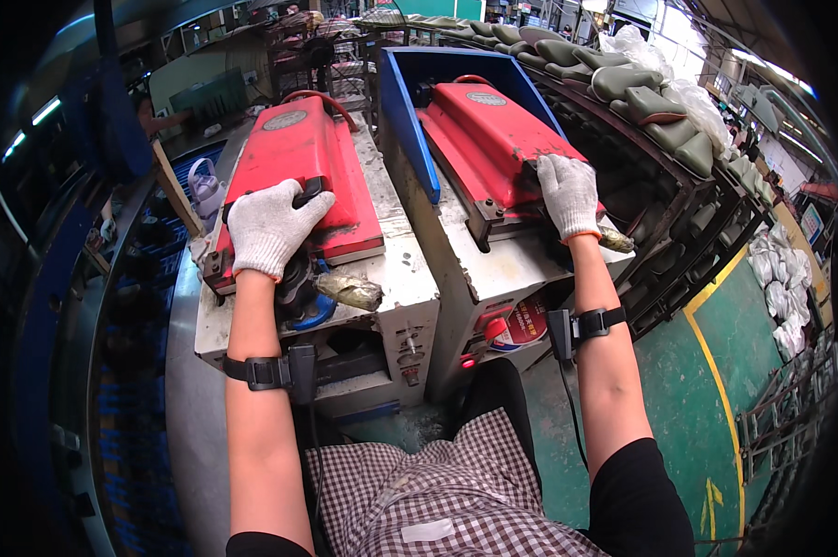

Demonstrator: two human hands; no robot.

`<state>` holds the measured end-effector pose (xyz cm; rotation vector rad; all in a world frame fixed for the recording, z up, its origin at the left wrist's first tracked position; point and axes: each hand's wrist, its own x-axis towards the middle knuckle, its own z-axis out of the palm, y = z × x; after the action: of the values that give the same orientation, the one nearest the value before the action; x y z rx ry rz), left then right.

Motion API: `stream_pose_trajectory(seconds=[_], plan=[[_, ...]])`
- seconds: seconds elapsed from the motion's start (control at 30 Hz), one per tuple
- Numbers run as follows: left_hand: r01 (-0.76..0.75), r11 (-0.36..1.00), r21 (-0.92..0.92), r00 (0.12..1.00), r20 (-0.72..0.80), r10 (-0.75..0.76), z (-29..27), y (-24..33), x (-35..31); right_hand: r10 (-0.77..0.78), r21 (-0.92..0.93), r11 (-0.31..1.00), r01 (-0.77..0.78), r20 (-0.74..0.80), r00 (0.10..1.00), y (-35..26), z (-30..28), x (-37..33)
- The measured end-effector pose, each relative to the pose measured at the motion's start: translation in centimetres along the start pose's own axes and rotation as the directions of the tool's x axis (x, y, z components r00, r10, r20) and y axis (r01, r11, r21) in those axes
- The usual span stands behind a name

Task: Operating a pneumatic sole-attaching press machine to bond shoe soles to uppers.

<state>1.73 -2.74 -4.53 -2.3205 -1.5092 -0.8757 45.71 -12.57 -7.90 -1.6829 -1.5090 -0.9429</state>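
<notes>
Two red machine covers lie side by side on light metal machine bodies. My left hand [275, 226], in a white knitted glove, is closed over the black handle [311, 192] at the near end of the left red cover [293, 148]. On the right red cover [493, 121], my right hand [569, 193], gloved alike, grips a black handle [530, 170] at the near end, mostly hidden by the glove. A tape-wrapped lever [349, 290] sticks out below my left hand. Another wrapped lever [616, 240] shows beside my right wrist.
A blue metal guard [409, 121] surrounds the back of the right machine. Its front carries a red knob [495, 329]. Racks at the right hold several olive-green seat-shaped pieces [623, 84]. A purple-white jug [205, 186] stands left. Yellow lines [711, 362] mark the green floor.
</notes>
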Motion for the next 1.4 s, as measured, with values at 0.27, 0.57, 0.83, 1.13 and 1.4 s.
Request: stream_pose_trajectory(seconds=[0.27, 0.57, 0.83, 1.13, 1.4], plan=[[0.013, 0.999, -0.04, 1.0, 0.024, -0.012, -0.4, 0.2, -0.1, 0.0, 0.015, 1.0, 0.0, -0.012, 1.0, -0.3, -0.3, 0.1], [-0.039, 0.998, -0.044, 0.98, 0.193, 0.047, -1.4, -0.6, 0.1, 0.05, 0.226, 0.974, -0.03, -0.082, 0.995, -11.7, -1.0, -1.3], [-0.081, 0.96, -0.269, 0.815, 0.536, 0.219, -3.4, -2.7, 2.8, -0.497, 0.508, 0.213, -0.834, 0.792, 0.356, -26.7, -2.7, -4.1], [-0.037, 0.942, -0.333, 0.781, 0.579, 0.235, -3.3, -3.4, 3.7, -0.563, 0.741, 0.232, -0.63, 0.63, 0.534, -37.4, -4.3, -8.9], [-0.261, 0.947, -0.187, 0.873, 0.374, 0.314, -5.7, -4.4, 6.1, -0.606, 0.927, 0.325, -0.186, 0.355, 0.712, -35.2, -4.3, -5.3]])
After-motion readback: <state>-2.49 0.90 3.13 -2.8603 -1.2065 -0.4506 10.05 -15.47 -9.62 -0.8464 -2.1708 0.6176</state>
